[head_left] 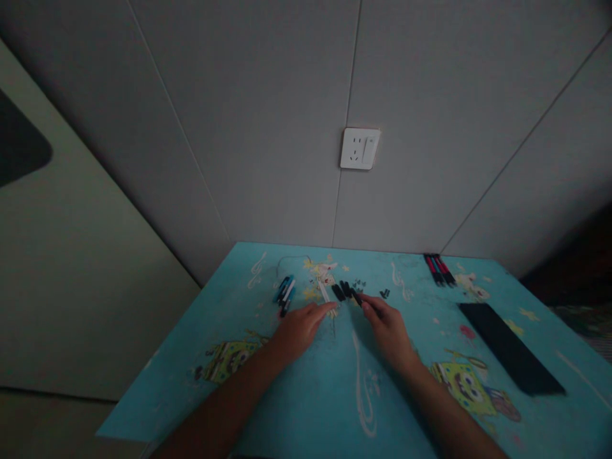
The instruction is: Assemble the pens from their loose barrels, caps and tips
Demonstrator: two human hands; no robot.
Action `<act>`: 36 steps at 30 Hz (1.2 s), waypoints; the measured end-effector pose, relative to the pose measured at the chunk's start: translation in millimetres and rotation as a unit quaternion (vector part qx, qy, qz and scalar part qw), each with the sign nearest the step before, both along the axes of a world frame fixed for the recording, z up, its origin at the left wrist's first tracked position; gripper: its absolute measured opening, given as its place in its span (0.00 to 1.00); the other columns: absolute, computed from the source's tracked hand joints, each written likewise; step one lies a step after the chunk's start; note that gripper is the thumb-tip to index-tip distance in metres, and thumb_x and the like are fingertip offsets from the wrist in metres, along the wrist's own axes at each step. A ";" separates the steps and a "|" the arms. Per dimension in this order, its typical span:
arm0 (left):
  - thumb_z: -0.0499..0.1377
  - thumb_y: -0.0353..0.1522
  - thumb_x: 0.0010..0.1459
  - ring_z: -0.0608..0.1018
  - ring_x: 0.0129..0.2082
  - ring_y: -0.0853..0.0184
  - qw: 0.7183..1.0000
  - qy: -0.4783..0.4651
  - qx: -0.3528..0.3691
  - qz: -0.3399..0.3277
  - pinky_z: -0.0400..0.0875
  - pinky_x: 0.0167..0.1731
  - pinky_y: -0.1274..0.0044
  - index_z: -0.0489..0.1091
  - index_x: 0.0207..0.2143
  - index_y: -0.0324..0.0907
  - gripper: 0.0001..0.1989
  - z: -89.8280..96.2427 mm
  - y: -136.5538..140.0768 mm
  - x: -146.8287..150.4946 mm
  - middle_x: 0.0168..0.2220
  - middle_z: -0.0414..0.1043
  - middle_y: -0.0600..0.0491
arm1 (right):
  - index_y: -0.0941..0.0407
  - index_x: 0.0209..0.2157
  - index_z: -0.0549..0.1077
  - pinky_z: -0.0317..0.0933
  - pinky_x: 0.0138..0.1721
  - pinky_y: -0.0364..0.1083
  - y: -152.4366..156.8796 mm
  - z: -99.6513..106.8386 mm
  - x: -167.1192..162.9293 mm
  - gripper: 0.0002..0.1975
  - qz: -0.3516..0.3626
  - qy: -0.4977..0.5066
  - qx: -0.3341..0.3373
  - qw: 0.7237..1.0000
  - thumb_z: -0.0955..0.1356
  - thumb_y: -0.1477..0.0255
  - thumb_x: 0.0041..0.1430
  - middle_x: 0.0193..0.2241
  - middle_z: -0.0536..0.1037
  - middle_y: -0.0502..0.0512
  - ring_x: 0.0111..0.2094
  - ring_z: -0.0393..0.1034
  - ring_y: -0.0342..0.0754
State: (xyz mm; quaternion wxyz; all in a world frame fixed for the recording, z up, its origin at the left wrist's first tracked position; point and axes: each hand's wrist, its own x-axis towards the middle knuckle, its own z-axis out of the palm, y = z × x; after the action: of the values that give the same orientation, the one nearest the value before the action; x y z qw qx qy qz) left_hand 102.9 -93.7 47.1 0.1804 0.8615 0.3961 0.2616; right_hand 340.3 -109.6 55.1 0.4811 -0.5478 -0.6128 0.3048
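My right hand (389,328) is closed around a slim black pen barrel (356,297), its tip pointing up and left. Just left of that tip lie several short black pen pieces (341,291), side by side on the table. My left hand (299,328) reaches in from the left with its fingers stretched out. Its fingertips rest at thin white sticks (324,290), which look like pen refills and run out beyond the fingers. Farther left is a small pile of blue, white and black pen parts (285,293).
Small dark bits (385,294) lie right of the hands. Several red-and-black pens (439,270) are lined up at the back right, and a flat black board or case (509,347) lies at the right. The blue cartoon-patterned table (306,414) meets a grey wall with a socket (359,148).
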 end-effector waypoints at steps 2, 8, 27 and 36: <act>0.47 0.29 0.68 0.77 0.41 0.65 1.000 0.007 0.001 -0.010 0.72 0.45 0.72 0.60 0.62 0.50 0.21 0.5 -0.7 0.6 0.43 0.74 0.49 | 0.55 0.49 0.76 0.63 0.52 0.53 -3.5 2.7 -6.1 0.17 0.034 0.010 0.006 0.999 0.64 0.63 0.64 0.46 0.78 0.59 0.47 0.72 0.53; 0.46 0.30 0.68 0.76 0.35 0.66 1.000 0.016 0.007 -0.022 0.72 0.39 0.75 0.59 0.62 0.50 0.21 0.2 -1.7 1.9 0.37 0.72 0.51 | 0.53 0.47 0.77 0.63 0.51 0.52 -9.8 7.7 -16.2 0.15 0.093 0.056 -0.027 0.994 0.65 0.63 0.63 0.43 0.79 0.56 0.45 0.73 0.52; 0.47 0.31 0.68 0.76 0.34 0.66 0.998 0.041 0.025 -0.038 0.71 0.37 0.76 0.59 0.62 0.51 0.21 1.5 -4.0 0.6 0.35 0.71 0.51 | 0.56 0.36 0.72 0.56 0.26 0.42 -11.6 6.1 -23.4 0.15 0.131 0.170 -0.140 0.967 0.67 0.57 0.60 0.22 0.68 0.46 0.23 0.61 0.42; 0.47 0.31 0.68 0.76 0.36 0.66 0.998 0.046 0.027 -0.012 0.72 0.39 0.75 0.61 0.61 0.51 0.20 0.1 -2.5 0.8 0.38 0.72 0.51 | 0.56 0.34 0.71 0.55 0.28 0.43 -8.3 5.1 -17.6 0.12 0.055 0.198 -0.097 0.974 0.68 0.61 0.60 0.21 0.69 0.47 0.23 0.62 0.43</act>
State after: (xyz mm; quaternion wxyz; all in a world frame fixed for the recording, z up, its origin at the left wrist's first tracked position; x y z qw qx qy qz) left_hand 103.7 -96.2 47.2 0.1415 0.8819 0.3866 0.2299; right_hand 322.7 -117.9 60.1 0.5199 -0.4864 -0.5016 0.4914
